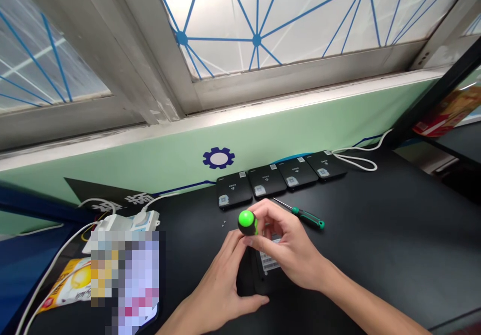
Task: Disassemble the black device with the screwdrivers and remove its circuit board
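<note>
My right hand [285, 244] is closed round a screwdriver [247, 218] with a green-capped black handle, which stands upright over a flat black electronic box [259, 280]. The screwdriver's tip is hidden below the handle and fingers. A white printed label [270, 260] shows on the box, partly behind my right hand. My left hand [221, 280] grips the box's left side, thumb at the near edge and fingertips close to the screwdriver. Beyond my hands, a second screwdriver [310, 218] with a green and black handle lies on the table. Tiny screws [224, 223] lie left of the first one.
Several similar black boxes [233, 189] stand in a row along the green wall [180, 149]. To the left are a white power strip [150, 220] with cables, a snack packet [71, 282] and a phone-like screen [145, 280], partly pixelated. A white cable [361, 164] lies at the back right.
</note>
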`<control>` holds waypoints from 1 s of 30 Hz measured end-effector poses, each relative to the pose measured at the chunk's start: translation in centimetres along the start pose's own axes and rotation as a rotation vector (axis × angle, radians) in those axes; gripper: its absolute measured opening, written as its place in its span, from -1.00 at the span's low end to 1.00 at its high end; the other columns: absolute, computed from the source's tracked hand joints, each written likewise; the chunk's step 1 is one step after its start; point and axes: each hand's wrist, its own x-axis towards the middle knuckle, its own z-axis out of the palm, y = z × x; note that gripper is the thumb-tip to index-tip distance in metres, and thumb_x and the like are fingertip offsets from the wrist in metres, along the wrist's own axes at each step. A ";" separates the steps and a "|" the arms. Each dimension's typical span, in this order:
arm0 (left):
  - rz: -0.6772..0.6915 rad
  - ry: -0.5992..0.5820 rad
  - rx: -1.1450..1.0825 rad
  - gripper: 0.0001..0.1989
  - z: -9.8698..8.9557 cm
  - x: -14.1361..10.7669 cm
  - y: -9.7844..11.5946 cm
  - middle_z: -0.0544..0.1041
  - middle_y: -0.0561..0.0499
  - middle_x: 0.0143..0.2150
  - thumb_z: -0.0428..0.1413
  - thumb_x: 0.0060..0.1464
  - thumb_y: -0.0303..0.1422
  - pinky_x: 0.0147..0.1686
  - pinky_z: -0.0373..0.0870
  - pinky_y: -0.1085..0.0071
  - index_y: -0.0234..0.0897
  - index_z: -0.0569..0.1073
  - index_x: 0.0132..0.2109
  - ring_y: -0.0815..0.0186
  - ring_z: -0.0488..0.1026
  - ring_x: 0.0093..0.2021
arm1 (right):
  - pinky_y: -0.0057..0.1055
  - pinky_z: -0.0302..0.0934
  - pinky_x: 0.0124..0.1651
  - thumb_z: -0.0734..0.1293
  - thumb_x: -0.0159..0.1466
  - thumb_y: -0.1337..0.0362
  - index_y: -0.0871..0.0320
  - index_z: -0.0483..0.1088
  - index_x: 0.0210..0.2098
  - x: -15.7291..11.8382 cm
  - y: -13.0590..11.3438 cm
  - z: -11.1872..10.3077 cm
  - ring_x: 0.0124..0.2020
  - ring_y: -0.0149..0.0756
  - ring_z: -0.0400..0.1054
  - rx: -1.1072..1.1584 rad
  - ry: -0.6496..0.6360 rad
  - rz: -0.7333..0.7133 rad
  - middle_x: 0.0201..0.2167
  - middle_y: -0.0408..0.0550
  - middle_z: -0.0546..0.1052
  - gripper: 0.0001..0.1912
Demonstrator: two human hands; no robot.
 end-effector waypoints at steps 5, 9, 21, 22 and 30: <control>0.009 -0.009 -0.011 0.04 -0.4 0.3 0.5 0.36 -0.19 0.47 0.57 0.05 -0.27 0.46 0.45 -0.19 0.03 0.26 0.56 -0.20 0.35 0.47 | -0.36 0.30 -0.24 0.46 0.55 0.27 -0.04 0.63 -0.02 0.0 -0.2 -0.1 -0.23 -0.35 0.37 -0.039 -0.051 -0.055 -0.03 -0.12 0.48 -0.92; 0.013 -0.015 0.003 0.17 -0.5 0.3 0.7 0.36 -0.18 0.49 0.57 0.05 -0.30 0.43 0.48 -0.16 0.09 0.12 0.64 -0.19 0.35 0.47 | -0.35 0.42 -0.21 0.35 0.62 0.25 -0.16 0.51 0.36 -0.4 -0.2 -0.1 -0.25 -0.33 0.40 0.030 -0.096 -0.032 0.00 -0.10 0.55 -0.63; 0.024 0.012 -0.057 0.02 -0.7 0.4 1.3 0.43 -0.14 0.46 0.59 -0.02 -0.39 0.40 0.51 -0.16 0.07 0.35 0.51 -0.21 0.42 0.42 | -0.42 0.21 -0.33 0.69 0.31 0.31 0.02 0.55 0.00 -0.5 0.4 0.5 -0.35 -0.41 0.35 0.114 -0.006 0.097 -0.22 -0.20 0.55 -0.64; 0.027 0.005 -0.061 0.05 -0.8 0.4 1.4 0.42 -0.15 0.47 0.59 -0.02 -0.39 0.42 0.50 -0.17 0.08 0.32 0.53 -0.21 0.41 0.43 | -0.41 0.21 -0.33 0.70 0.30 0.29 0.03 0.53 -0.06 -0.4 0.5 0.5 -0.34 -0.39 0.36 0.118 0.015 0.100 -0.25 -0.20 0.56 -0.65; 0.017 -0.026 -0.022 0.18 -0.8 0.5 1.2 0.34 -0.18 0.52 0.58 0.03 -0.35 0.51 0.41 -0.19 0.09 0.14 0.63 -0.22 0.32 0.53 | -0.37 0.24 -0.28 0.52 0.52 0.18 0.00 0.59 -0.01 -0.2 -0.2 0.0 -0.27 -0.38 0.34 -0.028 -0.001 -0.015 -0.04 -0.12 0.51 -0.90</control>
